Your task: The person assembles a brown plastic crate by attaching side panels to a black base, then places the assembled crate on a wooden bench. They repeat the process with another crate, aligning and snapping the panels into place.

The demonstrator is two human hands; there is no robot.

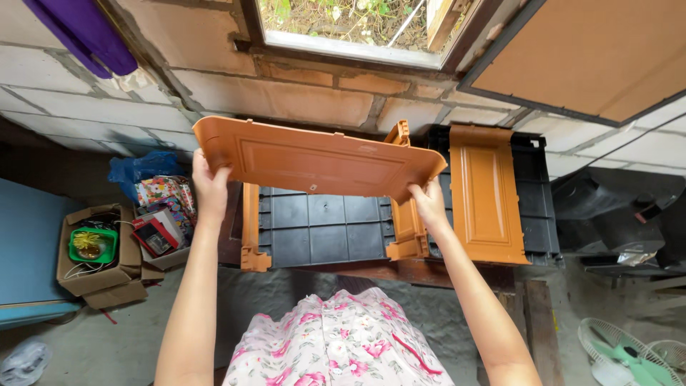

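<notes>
the left hand [209,187] and right hand [429,202] each clasp an end of the loose orange panel [314,159], raised above the black cabinet frame [321,229], where one orange door [488,193] is already seated and this one remains unfitted.

The raised orange panel [314,159] hides the black cabinet frame's [321,232] upper part

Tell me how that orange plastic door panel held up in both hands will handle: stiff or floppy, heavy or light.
The orange panel probably stays fairly stiff: it spans from left hand to right hand without visible sag. It seems light, since fingertip grips at its ends carry it. Its smooth moulded surface could be slippery.
</notes>
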